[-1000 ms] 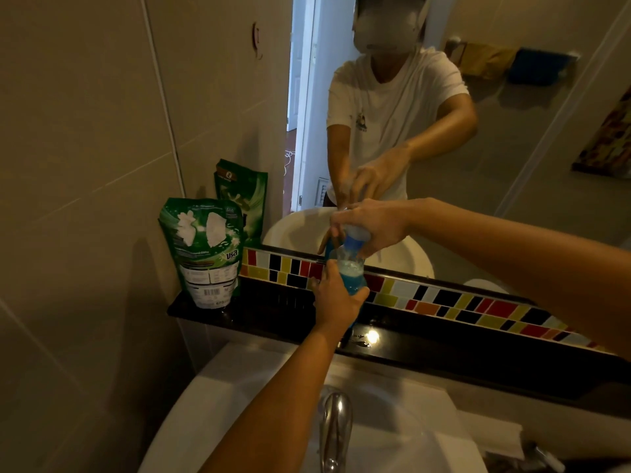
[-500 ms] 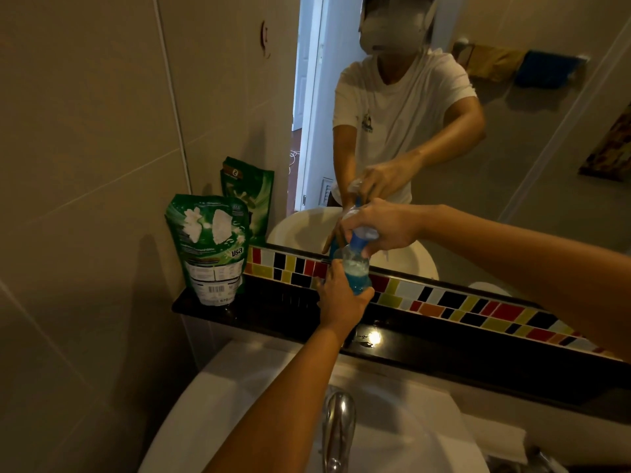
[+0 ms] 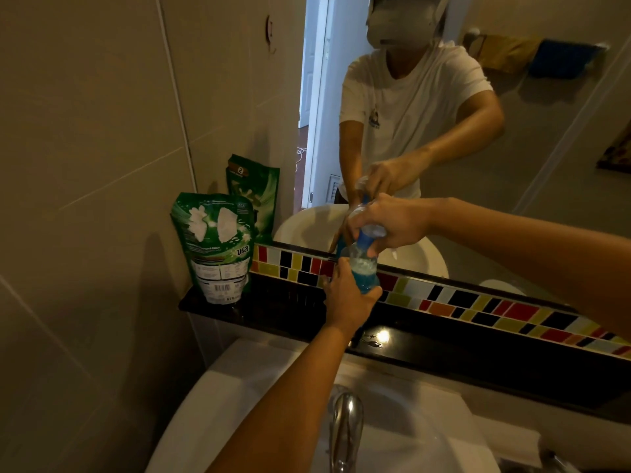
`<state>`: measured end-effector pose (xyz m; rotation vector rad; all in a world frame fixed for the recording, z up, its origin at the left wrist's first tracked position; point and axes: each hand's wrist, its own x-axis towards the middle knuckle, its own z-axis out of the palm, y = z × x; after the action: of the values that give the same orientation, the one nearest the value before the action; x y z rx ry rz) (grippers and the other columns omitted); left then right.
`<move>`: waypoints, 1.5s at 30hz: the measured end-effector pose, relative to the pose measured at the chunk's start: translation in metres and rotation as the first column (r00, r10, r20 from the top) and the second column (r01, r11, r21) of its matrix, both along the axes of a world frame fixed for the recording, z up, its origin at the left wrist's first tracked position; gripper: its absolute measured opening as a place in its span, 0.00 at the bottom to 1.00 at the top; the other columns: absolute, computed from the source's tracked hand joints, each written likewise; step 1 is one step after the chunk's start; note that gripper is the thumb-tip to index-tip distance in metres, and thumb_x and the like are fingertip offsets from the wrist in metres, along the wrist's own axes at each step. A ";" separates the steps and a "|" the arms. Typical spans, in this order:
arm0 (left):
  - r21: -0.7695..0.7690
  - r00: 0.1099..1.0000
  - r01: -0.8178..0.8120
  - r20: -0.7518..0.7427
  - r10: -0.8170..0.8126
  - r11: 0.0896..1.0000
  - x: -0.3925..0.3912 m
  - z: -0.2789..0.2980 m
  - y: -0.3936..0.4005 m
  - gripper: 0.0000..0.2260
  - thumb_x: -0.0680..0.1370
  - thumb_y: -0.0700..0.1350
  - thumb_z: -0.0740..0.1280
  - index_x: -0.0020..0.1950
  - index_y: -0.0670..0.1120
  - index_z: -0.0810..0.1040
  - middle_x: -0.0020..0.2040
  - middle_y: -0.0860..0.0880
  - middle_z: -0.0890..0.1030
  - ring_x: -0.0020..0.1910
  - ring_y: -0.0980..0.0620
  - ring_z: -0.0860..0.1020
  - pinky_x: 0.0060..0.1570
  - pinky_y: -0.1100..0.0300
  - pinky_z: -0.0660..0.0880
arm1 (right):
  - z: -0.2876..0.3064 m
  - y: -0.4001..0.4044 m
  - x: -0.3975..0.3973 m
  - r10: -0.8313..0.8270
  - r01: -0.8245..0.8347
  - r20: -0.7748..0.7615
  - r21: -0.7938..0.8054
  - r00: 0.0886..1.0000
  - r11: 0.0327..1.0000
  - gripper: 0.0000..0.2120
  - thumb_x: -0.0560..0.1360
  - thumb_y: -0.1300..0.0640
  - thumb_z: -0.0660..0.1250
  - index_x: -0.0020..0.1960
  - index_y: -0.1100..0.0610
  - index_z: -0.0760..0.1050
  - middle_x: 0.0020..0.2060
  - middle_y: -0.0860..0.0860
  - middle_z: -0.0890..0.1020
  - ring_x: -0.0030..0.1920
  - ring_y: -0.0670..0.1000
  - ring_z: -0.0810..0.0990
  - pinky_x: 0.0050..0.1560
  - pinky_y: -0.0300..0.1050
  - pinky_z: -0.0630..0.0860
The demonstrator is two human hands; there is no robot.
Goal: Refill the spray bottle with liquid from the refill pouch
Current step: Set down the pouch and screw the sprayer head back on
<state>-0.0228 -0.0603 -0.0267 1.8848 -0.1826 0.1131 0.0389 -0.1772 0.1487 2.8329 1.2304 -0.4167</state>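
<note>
A clear plastic spray bottle [image 3: 359,268] stands above a glossy black shelf [image 3: 444,339], left of it a shiny printed-film refill pouch [image 3: 215,247], below a polished metal tap [image 3: 345,428].

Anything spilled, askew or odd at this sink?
Small wet droplets glint on the black ledge below the clear spray bottle of blue liquid. The green refill pouch stands upright; nothing else stands out.

Home bathroom: white washbasin [image 3: 239,387] with chrome tap [image 3: 345,428] sitting below a wall mirror [image 3: 546,148]; beige wall tiles [image 3: 85,131], coloured mosaic strip [image 3: 478,302], towels [image 3: 532,56] hanging.
</note>
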 end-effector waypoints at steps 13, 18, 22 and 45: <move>-0.013 1.000 0.018 0.018 -0.018 1.000 0.002 0.000 0.000 0.28 0.65 0.53 0.73 0.60 0.48 0.67 0.60 0.46 0.77 0.60 0.42 0.76 0.65 0.34 0.68 | 0.000 0.000 0.003 0.029 -0.029 0.013 0.006 0.999 1.000 0.18 0.66 0.41 0.69 0.52 0.49 0.74 0.48 0.49 0.80 0.50 0.51 0.78 0.53 0.56 0.76; -0.030 0.999 0.037 0.030 -0.036 0.999 0.001 0.001 0.000 0.30 0.64 0.55 0.71 0.62 0.47 0.68 0.60 0.45 0.77 0.60 0.42 0.77 0.66 0.34 0.68 | 0.005 0.000 -0.002 0.101 -0.101 0.028 0.022 0.995 0.995 0.25 0.69 0.36 0.65 0.57 0.54 0.75 0.51 0.51 0.81 0.49 0.51 0.80 0.50 0.47 0.78; -0.028 0.999 0.033 0.029 -0.032 0.999 0.001 0.000 0.000 0.28 0.63 0.56 0.71 0.58 0.49 0.67 0.57 0.47 0.78 0.58 0.44 0.77 0.65 0.34 0.69 | 0.000 -0.002 0.000 0.114 -0.115 0.027 0.016 0.993 0.993 0.20 0.68 0.49 0.73 0.57 0.53 0.74 0.53 0.50 0.79 0.54 0.51 0.77 0.56 0.52 0.75; -0.012 0.999 0.021 0.033 -0.021 1.000 0.001 0.002 0.001 0.26 0.67 0.46 0.76 0.60 0.46 0.68 0.59 0.46 0.77 0.60 0.43 0.75 0.67 0.35 0.66 | 0.004 0.002 -0.003 0.072 -0.072 0.022 -0.018 0.997 0.997 0.20 0.69 0.44 0.72 0.56 0.52 0.75 0.51 0.50 0.80 0.51 0.51 0.78 0.53 0.49 0.77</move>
<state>-0.0215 -0.0590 -0.0243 1.8687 -0.2239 0.1310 0.0364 -0.1749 0.1524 2.7611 1.3134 -0.3888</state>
